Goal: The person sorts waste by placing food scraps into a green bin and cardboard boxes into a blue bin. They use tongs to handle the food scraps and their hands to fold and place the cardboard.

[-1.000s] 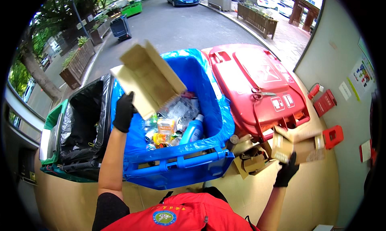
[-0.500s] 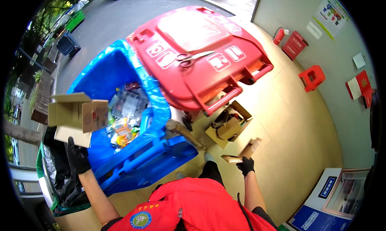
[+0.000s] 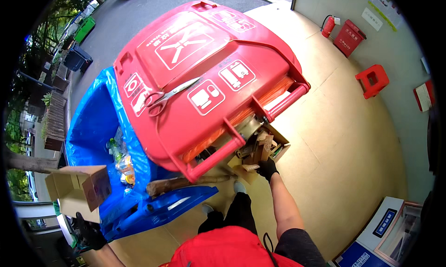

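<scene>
1. One cardboard box (image 3: 79,189) was gripped from below by the gloved left hand (image 3: 90,233), beside one blue bin (image 3: 95,127).
2. Right hand (image 3: 267,168) fingers closed on cardboard scraps (image 3: 253,148) behind one red bin (image 3: 204,72).

You stand on a tan tiled floor (image 3: 353,141) in daylight. A pale wall (image 3: 399,39) rises to your right, with a red stool (image 3: 373,79) and red cabinet (image 3: 349,37) beside it. Grey pavement (image 3: 111,25) and trees (image 3: 42,39) lie beyond.
</scene>
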`<state>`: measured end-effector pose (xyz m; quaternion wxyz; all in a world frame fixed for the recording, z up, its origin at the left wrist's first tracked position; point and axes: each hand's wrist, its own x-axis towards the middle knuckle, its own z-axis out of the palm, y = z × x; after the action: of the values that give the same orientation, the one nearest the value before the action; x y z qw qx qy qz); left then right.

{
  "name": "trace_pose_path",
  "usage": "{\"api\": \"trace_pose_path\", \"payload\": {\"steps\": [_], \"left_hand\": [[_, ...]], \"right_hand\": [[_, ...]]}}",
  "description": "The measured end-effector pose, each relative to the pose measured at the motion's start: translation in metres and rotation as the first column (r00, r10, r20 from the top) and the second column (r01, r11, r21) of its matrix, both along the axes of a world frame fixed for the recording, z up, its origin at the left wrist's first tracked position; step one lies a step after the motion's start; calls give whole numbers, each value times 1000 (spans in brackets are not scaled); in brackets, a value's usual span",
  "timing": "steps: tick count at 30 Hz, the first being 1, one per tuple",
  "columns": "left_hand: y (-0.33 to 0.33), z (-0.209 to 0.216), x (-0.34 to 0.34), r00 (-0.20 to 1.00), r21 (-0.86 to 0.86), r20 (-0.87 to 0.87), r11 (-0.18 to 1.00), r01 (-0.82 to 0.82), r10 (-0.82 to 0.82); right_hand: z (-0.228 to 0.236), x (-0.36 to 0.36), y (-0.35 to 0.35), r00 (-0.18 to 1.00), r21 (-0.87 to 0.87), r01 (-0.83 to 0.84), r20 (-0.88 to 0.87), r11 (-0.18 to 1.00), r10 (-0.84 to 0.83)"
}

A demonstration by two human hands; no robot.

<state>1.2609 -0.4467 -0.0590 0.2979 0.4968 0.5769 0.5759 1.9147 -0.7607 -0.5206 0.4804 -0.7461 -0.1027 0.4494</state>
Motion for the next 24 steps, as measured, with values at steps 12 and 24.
{"api": "trace_pose_path", "payload": {"steps": [12,24], "left_hand": [[7,-10,-46,86,157,-987,939,305,137],[-22,-13,38,996,-184,41,980,-71,80]], "right_hand": [[-97,36,45,899,-26,136,423,990,-112],[4,64,57,839,-104,-185,502,977,212]]}}
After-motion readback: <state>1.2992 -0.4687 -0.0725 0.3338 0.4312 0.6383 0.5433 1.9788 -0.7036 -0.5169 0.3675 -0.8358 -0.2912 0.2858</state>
